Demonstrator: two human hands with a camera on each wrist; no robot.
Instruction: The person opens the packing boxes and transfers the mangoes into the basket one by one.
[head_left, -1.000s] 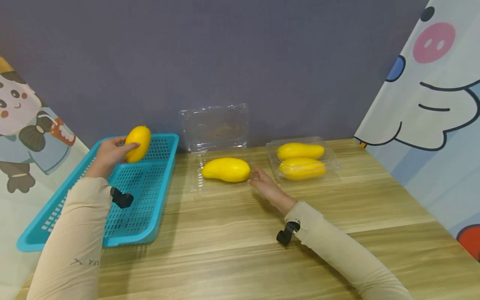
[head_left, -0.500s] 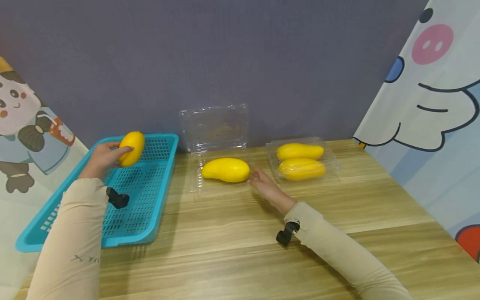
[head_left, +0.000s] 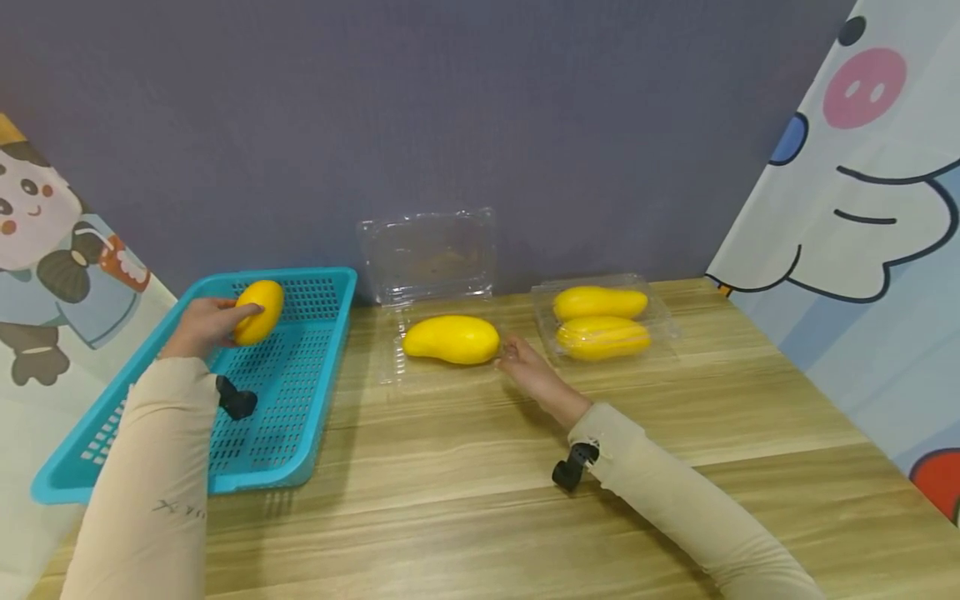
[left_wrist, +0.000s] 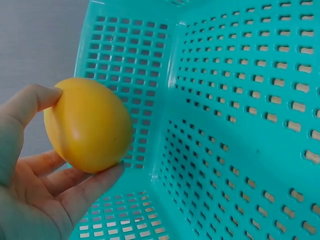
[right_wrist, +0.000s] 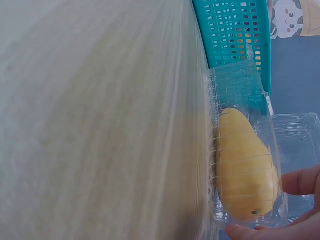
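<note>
My left hand (head_left: 202, 325) grips a yellow mango (head_left: 259, 312) over the far left part of the turquoise basket (head_left: 341, 333). In the left wrist view, the thumb lies on one side of this mango (left_wrist: 90, 125) and the fingers beneath it. My right hand (head_left: 536, 373) holds the right edge of an open clear plastic clamshell box (head_left: 390, 367). One mango (head_left: 452, 339) lies in that box. From the right wrist, the thumb (right_wrist: 300, 181) and fingers (right_wrist: 250, 233) show at the box's end, close to the mango (right_wrist: 245, 170).
A second clear box (head_left: 667, 321), its lid down, holds two mangoes (head_left: 603, 337) to the right. The open box's lid (head_left: 431, 254) stands up against the grey back wall (head_left: 480, 125). Wooden tabletop (head_left: 450, 500) extends in front. Cartoon-printed panels (head_left: 862, 233) flank both sides.
My left hand has drawn the mango slightly left and lower over the basket, toward me. The right hand and the boxes stay where they were.
</note>
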